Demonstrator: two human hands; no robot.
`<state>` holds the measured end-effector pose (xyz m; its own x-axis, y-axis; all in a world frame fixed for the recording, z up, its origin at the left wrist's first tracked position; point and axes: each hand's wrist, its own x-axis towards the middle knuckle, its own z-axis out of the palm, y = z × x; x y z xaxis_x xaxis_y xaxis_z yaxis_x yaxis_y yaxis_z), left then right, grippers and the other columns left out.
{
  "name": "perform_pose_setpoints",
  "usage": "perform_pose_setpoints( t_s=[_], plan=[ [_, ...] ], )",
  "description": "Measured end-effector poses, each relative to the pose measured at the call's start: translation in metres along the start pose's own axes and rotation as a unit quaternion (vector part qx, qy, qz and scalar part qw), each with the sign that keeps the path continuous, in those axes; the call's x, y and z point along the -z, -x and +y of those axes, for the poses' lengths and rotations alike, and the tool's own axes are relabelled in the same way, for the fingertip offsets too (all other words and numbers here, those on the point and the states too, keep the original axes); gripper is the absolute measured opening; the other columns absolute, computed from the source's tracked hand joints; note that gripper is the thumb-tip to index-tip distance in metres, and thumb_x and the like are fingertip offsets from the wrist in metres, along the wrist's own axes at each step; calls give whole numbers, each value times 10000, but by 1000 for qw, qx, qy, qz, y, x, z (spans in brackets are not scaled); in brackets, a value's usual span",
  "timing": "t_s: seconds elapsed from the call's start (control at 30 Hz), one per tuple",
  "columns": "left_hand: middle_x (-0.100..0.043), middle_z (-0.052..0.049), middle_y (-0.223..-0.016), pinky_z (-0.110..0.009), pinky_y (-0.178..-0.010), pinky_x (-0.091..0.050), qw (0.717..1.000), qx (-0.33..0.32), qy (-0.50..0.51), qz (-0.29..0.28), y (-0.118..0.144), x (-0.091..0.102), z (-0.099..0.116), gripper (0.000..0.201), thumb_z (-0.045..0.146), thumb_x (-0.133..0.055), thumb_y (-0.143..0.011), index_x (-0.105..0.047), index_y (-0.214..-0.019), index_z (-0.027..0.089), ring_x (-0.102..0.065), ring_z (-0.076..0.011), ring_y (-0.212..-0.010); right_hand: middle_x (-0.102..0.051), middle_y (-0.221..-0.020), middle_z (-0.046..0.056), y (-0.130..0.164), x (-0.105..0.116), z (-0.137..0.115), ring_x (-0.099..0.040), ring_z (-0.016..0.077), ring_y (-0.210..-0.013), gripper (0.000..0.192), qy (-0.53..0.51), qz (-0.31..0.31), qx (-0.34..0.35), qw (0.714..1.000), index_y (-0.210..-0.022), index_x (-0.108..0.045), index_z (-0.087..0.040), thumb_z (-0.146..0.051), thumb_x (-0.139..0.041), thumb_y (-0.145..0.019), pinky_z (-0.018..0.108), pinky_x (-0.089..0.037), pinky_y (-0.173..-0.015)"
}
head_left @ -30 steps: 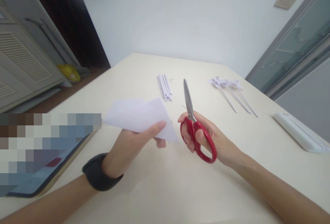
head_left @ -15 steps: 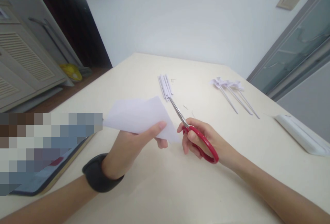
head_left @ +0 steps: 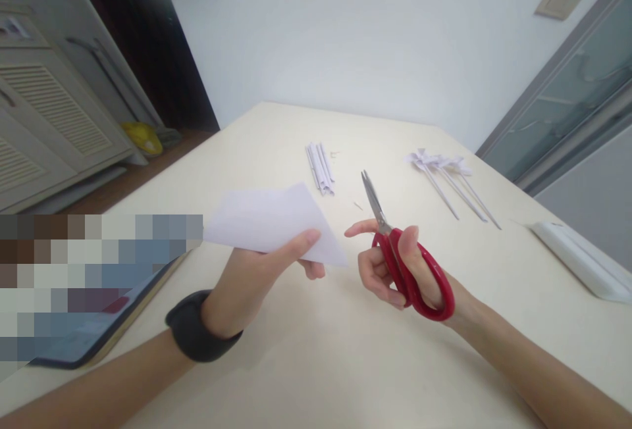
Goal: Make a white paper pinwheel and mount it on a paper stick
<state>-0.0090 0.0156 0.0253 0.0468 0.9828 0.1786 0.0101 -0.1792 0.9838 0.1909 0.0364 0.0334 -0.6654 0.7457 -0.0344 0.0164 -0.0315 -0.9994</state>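
Note:
My left hand [head_left: 257,281] pinches a folded white paper triangle [head_left: 269,222] between thumb and fingers, holding it above the cream table [head_left: 316,363]. A black band sits on that wrist. My right hand [head_left: 395,271] grips red-handled scissors [head_left: 407,264], fingers through the loops, blades shut and pointing up and away to the left. The scissor tips are a short gap to the right of the paper, not touching it.
A bundle of rolled white paper sticks [head_left: 320,167] lies at the table's middle back. Several paper pinwheels on sticks [head_left: 447,176] lie back right. A white bar-shaped object [head_left: 577,258] rests at the right edge, a tablet [head_left: 93,324] at the left. Small paper scraps [head_left: 356,204] lie near the scissors.
The scissors swung from pointing left beside the paper's edge back to pointing up and away, and my right hand moved slightly right. The paper in my left hand barely moved.

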Motion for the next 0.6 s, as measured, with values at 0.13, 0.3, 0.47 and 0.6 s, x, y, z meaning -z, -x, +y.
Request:
perform_pose_setpoints(
  t_s=[0.13,0.3,0.47,0.6],
  plan=[
    [-579,21,-530,-262,-610,-439,1000,3,7,-8,-1,-1,0,267,216,-539,-826,-561,-565,163,-564,-139,-594,-457,-589,-35,-1,-2,2,-420,86,-424,525,-6,-2,15,1000,-1129,-361,-239,-630,-165,-838,212,-343,-425],
    [-574,31,-526,-269,-594,-446,1000,11,21,-2,-1,-1,1,166,212,-550,-812,-584,-656,167,-548,-132,-532,-493,-749,-12,0,-3,0,-570,152,-720,471,11,-26,60,998,-1176,-285,-272,-567,-388,-824,283,-437,-644],
    [-571,9,-520,-272,-571,-454,1000,17,-9,24,0,-3,2,214,246,-571,-780,-577,-581,165,-562,-158,-559,-475,-674,-41,-1,0,1,-463,110,-569,276,204,32,-33,978,-1061,-445,-280,-364,-534,-814,236,-381,-515],
    [-573,7,-543,-270,-583,-457,999,8,1,32,0,-2,2,245,248,-568,-783,-565,-550,171,-569,-161,-591,-506,-656,-49,-4,5,6,-455,109,-588,203,312,90,-5,946,-952,-503,-266,-201,-558,-768,238,-377,-549]
  ],
)
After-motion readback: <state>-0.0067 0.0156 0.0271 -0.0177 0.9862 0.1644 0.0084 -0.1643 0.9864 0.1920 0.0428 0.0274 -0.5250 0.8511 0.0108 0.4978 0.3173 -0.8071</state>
